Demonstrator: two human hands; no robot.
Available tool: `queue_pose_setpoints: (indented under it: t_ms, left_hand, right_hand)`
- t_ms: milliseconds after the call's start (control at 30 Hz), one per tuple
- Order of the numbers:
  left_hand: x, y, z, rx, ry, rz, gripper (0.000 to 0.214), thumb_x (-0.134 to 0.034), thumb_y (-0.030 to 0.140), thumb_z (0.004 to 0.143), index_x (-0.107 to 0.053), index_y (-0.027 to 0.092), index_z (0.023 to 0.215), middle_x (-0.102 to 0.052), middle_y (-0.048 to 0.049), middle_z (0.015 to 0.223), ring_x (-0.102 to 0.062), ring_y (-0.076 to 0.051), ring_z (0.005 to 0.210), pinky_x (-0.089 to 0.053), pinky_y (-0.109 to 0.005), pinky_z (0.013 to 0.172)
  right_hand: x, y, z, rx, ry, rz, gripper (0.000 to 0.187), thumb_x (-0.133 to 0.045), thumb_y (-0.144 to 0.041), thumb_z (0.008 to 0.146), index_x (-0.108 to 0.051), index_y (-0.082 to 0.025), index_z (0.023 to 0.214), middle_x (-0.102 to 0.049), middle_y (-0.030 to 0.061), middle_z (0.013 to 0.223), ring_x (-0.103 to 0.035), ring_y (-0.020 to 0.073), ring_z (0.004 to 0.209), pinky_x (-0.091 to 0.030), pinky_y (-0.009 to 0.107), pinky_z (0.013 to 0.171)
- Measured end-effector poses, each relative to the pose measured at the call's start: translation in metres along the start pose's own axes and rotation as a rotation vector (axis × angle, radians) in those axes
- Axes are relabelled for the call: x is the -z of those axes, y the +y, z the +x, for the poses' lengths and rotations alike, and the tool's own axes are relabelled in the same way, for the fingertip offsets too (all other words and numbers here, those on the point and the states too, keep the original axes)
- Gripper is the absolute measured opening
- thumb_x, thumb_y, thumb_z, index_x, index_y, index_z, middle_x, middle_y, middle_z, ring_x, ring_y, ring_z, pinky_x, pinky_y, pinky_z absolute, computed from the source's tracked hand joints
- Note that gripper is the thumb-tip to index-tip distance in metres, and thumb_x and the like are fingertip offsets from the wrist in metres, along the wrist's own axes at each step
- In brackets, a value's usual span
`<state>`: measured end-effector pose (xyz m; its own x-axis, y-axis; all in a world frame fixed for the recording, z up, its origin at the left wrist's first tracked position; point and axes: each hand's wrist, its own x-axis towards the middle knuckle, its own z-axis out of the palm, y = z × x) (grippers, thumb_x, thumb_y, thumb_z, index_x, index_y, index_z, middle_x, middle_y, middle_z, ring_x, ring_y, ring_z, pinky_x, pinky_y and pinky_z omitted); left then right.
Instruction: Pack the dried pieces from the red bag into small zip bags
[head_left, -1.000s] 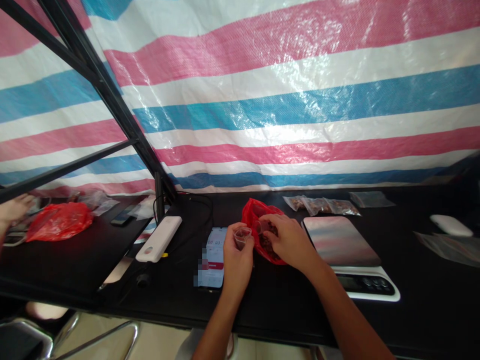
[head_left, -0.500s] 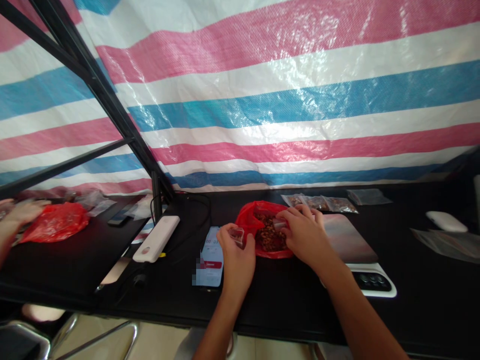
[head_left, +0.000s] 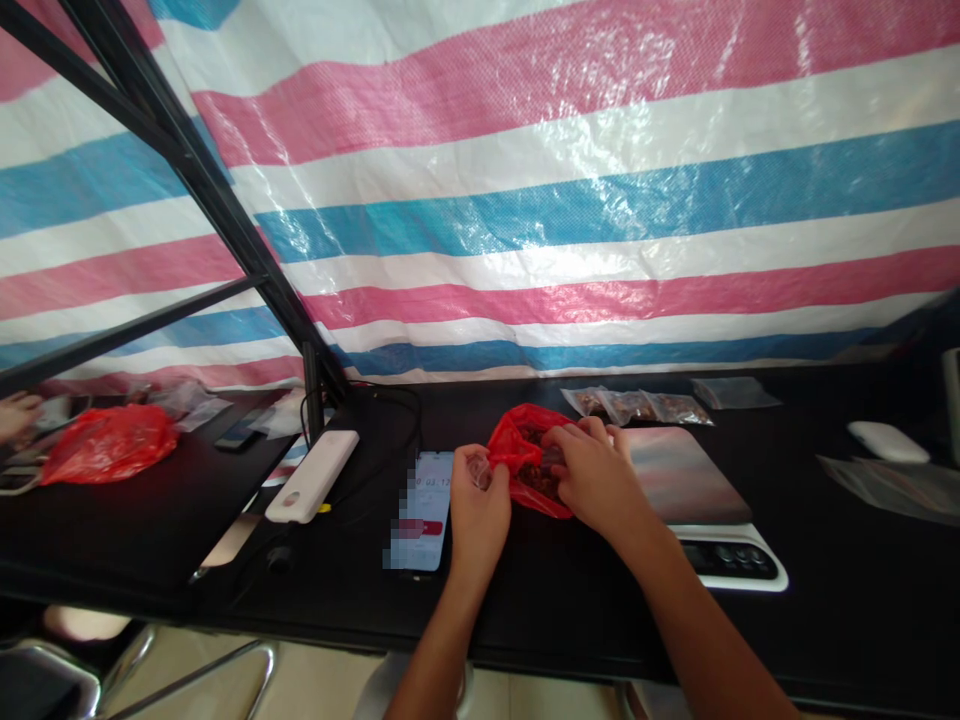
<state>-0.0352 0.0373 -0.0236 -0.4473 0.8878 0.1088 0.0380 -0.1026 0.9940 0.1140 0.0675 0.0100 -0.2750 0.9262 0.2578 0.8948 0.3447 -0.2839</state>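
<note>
An opened red plastic bag point(head_left: 536, 497) holds small brown bean-like pieces point(head_left: 534, 474). My left hand point(head_left: 478, 503) is closed at the bag's left rim, pinching a small clear plastic bag point(head_left: 478, 471); the red rim bunches against its fingertips. Over the right side of the red bag, my right hand point(head_left: 596, 470) reaches down with curled fingers. A small clear plastic object point(head_left: 553, 456) shows at those fingers, mostly hidden, so its kind is unclear. Just right of that hand stands a kitchen scale point(head_left: 686, 480) with a metal top, partly covered by my forearm.
Several filled clear sachets point(head_left: 637, 406) lie behind the scale, with flat plastic bags point(head_left: 735, 393) beside them. A phone point(head_left: 426, 515) and a white power bank point(head_left: 313, 477) lie to the left. At far left, another person's hand point(head_left: 16, 418) is near a second red bag point(head_left: 112, 442).
The red bag's left rim has drawn inward, away from the phone, and bunches beside my left fingers. My right hand has shifted slightly left, deeper over the brown pieces.
</note>
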Motion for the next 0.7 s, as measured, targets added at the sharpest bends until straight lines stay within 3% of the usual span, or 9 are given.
queue_pose_setpoints:
  t_ms: [133, 333, 500, 700]
  left_hand:
    - [0.002, 0.006, 0.001, 0.136, 0.009, -0.16, 0.014, -0.063, 0.024, 0.079, -0.054, 0.022, 0.09, -0.053, 0.007, 0.068, -0.05, -0.01, 0.055, -0.037, -0.02, 0.052]
    - [0.002, 0.007, 0.002, 0.156, 0.045, -0.287, 0.018, -0.067, 0.026, 0.071, -0.058, 0.02, 0.085, -0.059, 0.0035, 0.076, -0.055, -0.011, 0.066, -0.044, -0.02, 0.06]
    - [0.001, 0.006, 0.003, 0.177, 0.068, -0.353, 0.028, -0.074, 0.03, 0.068, -0.057, 0.02, 0.088, -0.061, 0.0039, 0.077, -0.058, -0.011, 0.067, -0.046, -0.021, 0.063]
    - [0.002, 0.007, 0.002, 0.03, -0.043, -0.159, 0.041, -0.077, 0.043, 0.08, -0.055, 0.02, 0.106, -0.067, -0.0021, 0.09, -0.067, -0.016, 0.082, -0.053, -0.028, 0.076]
  right_hand:
    - [-0.005, 0.0, 0.002, 0.001, -0.032, 0.096, 0.031, -0.061, -0.006, 0.077, -0.068, -0.022, 0.103, -0.076, 0.0085, 0.108, -0.053, 0.0315, 0.112, -0.032, 0.049, 0.096]
    - [-0.014, 0.004, 0.003, 0.052, -0.049, 0.212, 0.041, -0.06, -0.005, 0.079, -0.073, -0.023, 0.113, -0.076, 0.0067, 0.12, -0.052, 0.0301, 0.115, -0.031, 0.048, 0.097]
    - [-0.01, 0.002, 0.004, -0.005, -0.145, 0.298, 0.04, -0.06, -0.006, 0.081, -0.076, -0.024, 0.113, -0.077, 0.0078, 0.113, -0.056, 0.027, 0.116, -0.03, 0.046, 0.1]
    - [-0.001, 0.001, 0.006, -0.029, -0.203, 0.378, 0.038, -0.056, -0.009, 0.087, -0.075, -0.026, 0.116, -0.076, 0.0071, 0.117, -0.057, 0.0283, 0.122, -0.029, 0.052, 0.108]
